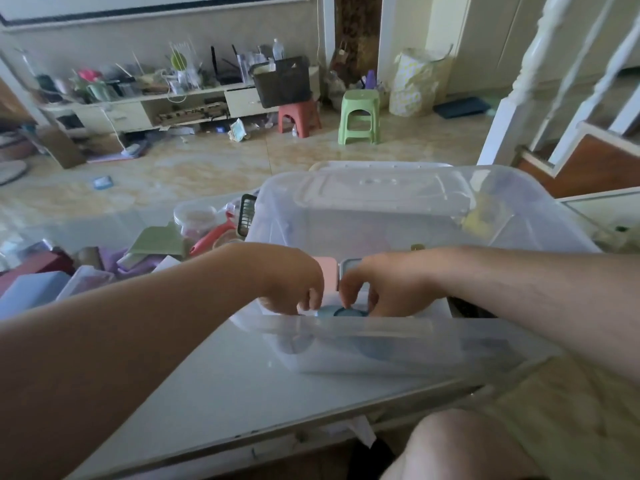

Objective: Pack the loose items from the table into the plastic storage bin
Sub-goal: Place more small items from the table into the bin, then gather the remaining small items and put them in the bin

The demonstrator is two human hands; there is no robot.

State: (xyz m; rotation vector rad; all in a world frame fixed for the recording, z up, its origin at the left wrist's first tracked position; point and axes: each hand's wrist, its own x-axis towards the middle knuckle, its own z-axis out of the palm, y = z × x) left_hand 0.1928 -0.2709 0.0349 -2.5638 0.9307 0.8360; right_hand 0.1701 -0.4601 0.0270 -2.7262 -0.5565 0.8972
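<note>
A clear plastic storage bin [398,336] stands on the white table [207,393] in front of me. Both hands reach down inside it near its front wall. My left hand [294,282] and my right hand [377,282] have fingers curled onto a round light-blue item [337,311] low in the bin. A pink flat piece [327,271] and a grey-rimmed white box [349,263] show between the wrists. A yellow object [479,220] lies at the bin's far right. Loose items remain on the table's left: a green lid [157,242], a clear jar [195,218], a blue box [31,292].
The bin's lid [381,166] leans behind it. A dark red box [34,266] and purple cloth [138,265] sit among the loose items. Beyond the table are tiled floor, a red stool [299,117], a green stool [360,116] and a stair railing [540,81] at right.
</note>
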